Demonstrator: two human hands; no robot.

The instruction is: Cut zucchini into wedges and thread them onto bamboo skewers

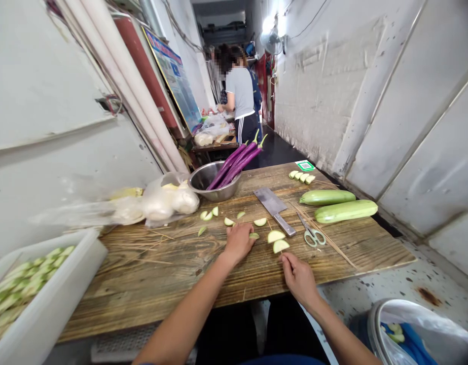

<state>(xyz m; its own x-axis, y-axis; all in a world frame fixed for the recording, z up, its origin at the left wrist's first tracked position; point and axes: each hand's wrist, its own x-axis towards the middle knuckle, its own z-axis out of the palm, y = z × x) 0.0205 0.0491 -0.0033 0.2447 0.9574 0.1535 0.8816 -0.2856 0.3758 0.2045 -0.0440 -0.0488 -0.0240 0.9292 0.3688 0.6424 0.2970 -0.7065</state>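
My right hand (299,276) pinches the lower end of a thin wooden skewer. Two pale green half-round zucchini slices (281,246) are on that skewer, one above the other. On the wooden table, my left hand (239,244) is closed around another zucchini slice (254,235), part of which shows beside the thumb. Just beyond its fingertips lies a loose slice (228,221), with several more scattered farther up. A cleaver (272,203) rests flat to the right of these, its handle toward me. Green-handled scissors (314,237) lie near my right hand.
Two whole zucchinis (346,211) and a filled skewer (302,177) lie at the right. Behind stand a steel bowl (198,182) of eggplants (237,165) and plastic bags (169,200). A white box (87,253) of skewered slices is left; a lined bin (374,324) is lower right. A person (241,91) stands farther back.
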